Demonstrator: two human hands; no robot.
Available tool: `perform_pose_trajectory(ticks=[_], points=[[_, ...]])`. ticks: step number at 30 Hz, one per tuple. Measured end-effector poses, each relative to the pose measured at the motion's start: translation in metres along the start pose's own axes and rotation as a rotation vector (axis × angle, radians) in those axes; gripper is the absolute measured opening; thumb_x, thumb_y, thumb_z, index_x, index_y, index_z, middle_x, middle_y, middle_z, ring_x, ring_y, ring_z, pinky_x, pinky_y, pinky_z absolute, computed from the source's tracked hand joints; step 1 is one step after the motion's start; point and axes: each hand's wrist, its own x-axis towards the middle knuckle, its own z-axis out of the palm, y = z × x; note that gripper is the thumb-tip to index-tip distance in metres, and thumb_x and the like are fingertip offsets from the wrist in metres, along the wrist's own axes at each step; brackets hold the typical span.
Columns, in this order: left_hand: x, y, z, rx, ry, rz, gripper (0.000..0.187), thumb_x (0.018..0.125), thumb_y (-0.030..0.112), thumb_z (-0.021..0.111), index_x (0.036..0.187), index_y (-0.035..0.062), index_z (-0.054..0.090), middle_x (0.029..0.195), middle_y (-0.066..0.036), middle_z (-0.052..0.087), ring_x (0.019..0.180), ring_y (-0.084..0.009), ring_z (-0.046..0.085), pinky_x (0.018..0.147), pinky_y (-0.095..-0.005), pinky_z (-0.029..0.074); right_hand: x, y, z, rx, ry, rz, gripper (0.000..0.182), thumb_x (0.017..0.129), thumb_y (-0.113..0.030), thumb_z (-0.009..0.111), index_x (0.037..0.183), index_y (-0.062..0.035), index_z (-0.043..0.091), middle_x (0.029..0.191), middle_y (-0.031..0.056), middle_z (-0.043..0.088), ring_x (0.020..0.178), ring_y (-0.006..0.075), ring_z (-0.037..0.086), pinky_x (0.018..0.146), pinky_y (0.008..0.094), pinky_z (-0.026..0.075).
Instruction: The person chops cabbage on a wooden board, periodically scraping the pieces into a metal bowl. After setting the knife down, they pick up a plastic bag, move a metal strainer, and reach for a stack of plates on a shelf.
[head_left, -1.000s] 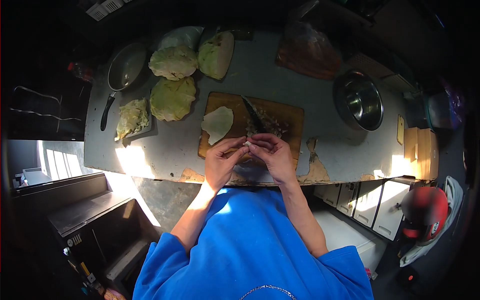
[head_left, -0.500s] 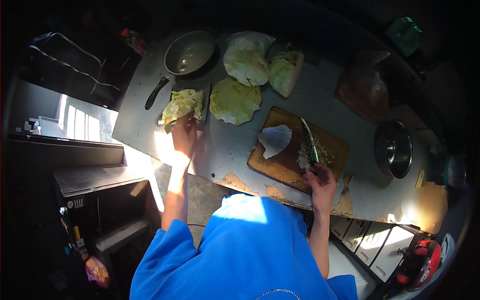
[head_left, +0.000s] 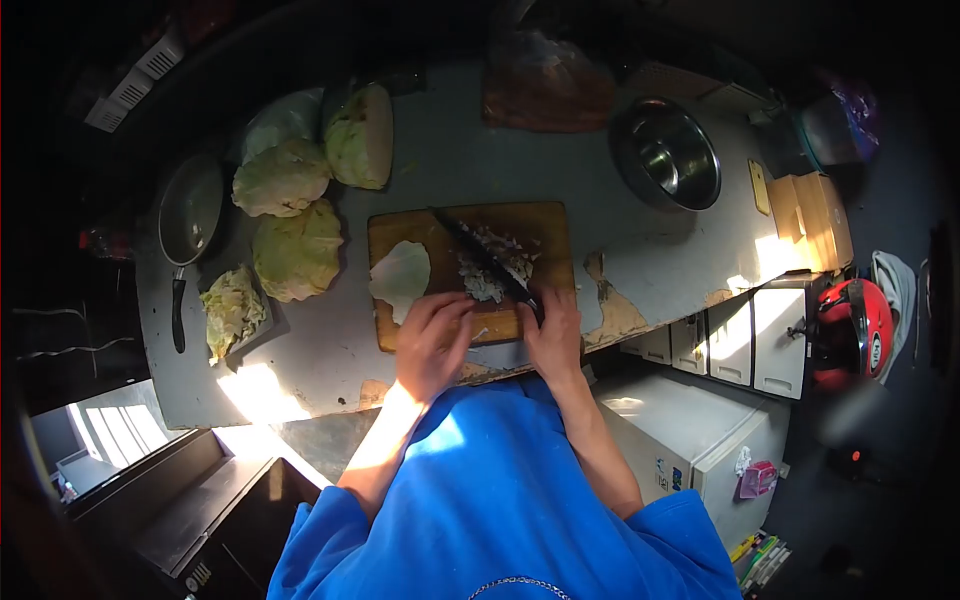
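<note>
My right hand (head_left: 553, 330) grips the handle of a knife (head_left: 485, 257), whose dark blade slants over a heap of finely chopped pale vegetable (head_left: 483, 285), probably cabbage, on the wooden cutting board (head_left: 545, 225). My left hand (head_left: 434, 338) is over the board's front edge, fingers loosely bent and a little apart, pointing at the chopped heap. Nothing shows in it. Just beyond it lies a pale cabbage leaf (head_left: 402, 277). Left of the board are a large cabbage leaf (head_left: 298, 252), another leaf (head_left: 281, 178), a cut cabbage (head_left: 358, 140) and a crumpled leaf pile (head_left: 232, 310).
A frying pan (head_left: 190, 215) stands at the table's left end. A metal bowl (head_left: 666, 155) sits at the back right, and a plastic bag with reddish contents (head_left: 548, 90) lies behind the board. A cardboard box (head_left: 812, 222) is at the right edge.
My left hand has left the crumpled leaf pile and come right to the cutting board. The view has swung right. My right hand still holds the knife, now tilted over the chopped heap.
</note>
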Motion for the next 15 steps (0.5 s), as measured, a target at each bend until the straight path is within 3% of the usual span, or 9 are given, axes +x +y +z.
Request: perform_pose_trajectory(ticks=[1, 3, 5, 7, 8, 10, 12, 15], points=[[0.003, -0.006, 0.015, -0.001, -0.004, 0.005, 0.021, 0.087, -0.001, 0.069, 0.107, 0.0008, 0.071, 0.107, -0.016, 0.070, 0.098, -0.0315, 0.068, 0.085, -0.0375, 0.056, 0.001, -0.003, -0.006, 0.040, 0.002, -0.023, 0.031, 0.089, -0.014, 0.068, 0.118, -0.0026, 0.066, 0.104, 0.0211, 0.064, 0.095, 0.0398, 0.061, 0.084, 0.0483, 0.049], [0.011, -0.018, 0.042, 0.071, -0.031, -0.091, 0.033, 0.089, 0.008, 0.068, 0.120, -0.0027, 0.064, 0.122, -0.023, 0.065, 0.114, -0.0407, 0.061, 0.098, -0.0440, 0.051, 0.001, -0.006, -0.018, 0.132, 0.029, -0.014, 0.029, 0.092, -0.014, 0.065, 0.118, -0.0015, 0.065, 0.104, 0.0215, 0.064, 0.093, 0.0404, 0.062, 0.082, 0.0475, 0.050], [0.018, -0.037, 0.065, 0.179, -0.033, -0.079, 0.042, 0.091, 0.013, 0.066, 0.128, -0.0047, 0.058, 0.130, -0.027, 0.059, 0.122, -0.0439, 0.055, 0.104, -0.0463, 0.046, 0.001, -0.012, -0.036, 0.225, 0.056, -0.004, 0.027, 0.095, -0.014, 0.062, 0.119, -0.0004, 0.065, 0.105, 0.0218, 0.064, 0.091, 0.0410, 0.062, 0.080, 0.0467, 0.051], [0.031, -0.043, 0.078, 0.290, -0.029, -0.068, 0.051, 0.092, 0.018, 0.064, 0.135, -0.0067, 0.052, 0.138, -0.031, 0.053, 0.130, -0.0471, 0.049, 0.111, -0.0486, 0.041, -0.001, -0.015, -0.055, 0.478, -0.112, 0.316, 0.026, 0.100, -0.014, 0.057, 0.120, 0.0014, 0.065, 0.099, 0.0191, 0.063, 0.093, 0.0366, 0.065, 0.083, 0.0403, 0.051], [0.037, -0.045, 0.083, 0.270, -0.106, -0.080, 0.055, 0.093, 0.020, 0.063, 0.138, -0.0078, 0.049, 0.141, -0.033, 0.049, 0.133, -0.0487, 0.046, 0.113, -0.0493, 0.038, -0.003, -0.007, -0.058, 0.480, -0.112, 0.315, 0.026, 0.100, -0.014, 0.057, 0.120, 0.0014, 0.065, 0.099, 0.0191, 0.063, 0.093, 0.0366, 0.065, 0.083, 0.0403, 0.051], [0.040, -0.044, 0.087, 0.253, -0.179, -0.094, 0.059, 0.094, 0.023, 0.062, 0.142, -0.0089, 0.045, 0.145, -0.035, 0.045, 0.135, -0.0504, 0.043, 0.115, -0.0499, 0.036, -0.007, 0.011, -0.059, 0.190, -0.189, 0.176, 0.027, 0.102, -0.014, 0.054, 0.123, -0.0004, 0.064, 0.104, 0.0230, 0.062, 0.092, 0.0420, 0.063, 0.082, 0.0449, 0.051], [0.041, -0.043, 0.085, 0.148, -0.337, -0.101, 0.058, 0.096, 0.020, 0.060, 0.144, -0.0076, 0.043, 0.146, -0.033, 0.045, 0.137, -0.0485, 0.042, 0.115, -0.0493, 0.036, -0.011, 0.019, -0.056, 0.178, -0.195, 0.173, 0.028, 0.102, -0.015, 0.053, 0.123, -0.0003, 0.064, 0.104, 0.0230, 0.062, 0.092, 0.0422, 0.063, 0.082, 0.0447, 0.051], [0.041, -0.043, 0.074, 0.168, -0.255, -0.094, 0.055, 0.097, 0.019, 0.058, 0.143, -0.0066, 0.045, 0.146, -0.032, 0.046, 0.138, -0.0468, 0.043, 0.115, -0.0490, 0.036, -0.014, 0.021, -0.060, 0.163, -0.155, 0.195, 0.029, 0.102, -0.017, 0.053, 0.123, 0.0005, 0.065, 0.104, 0.0241, 0.063, 0.092, 0.0431, 0.063, 0.082, 0.0445, 0.051]])
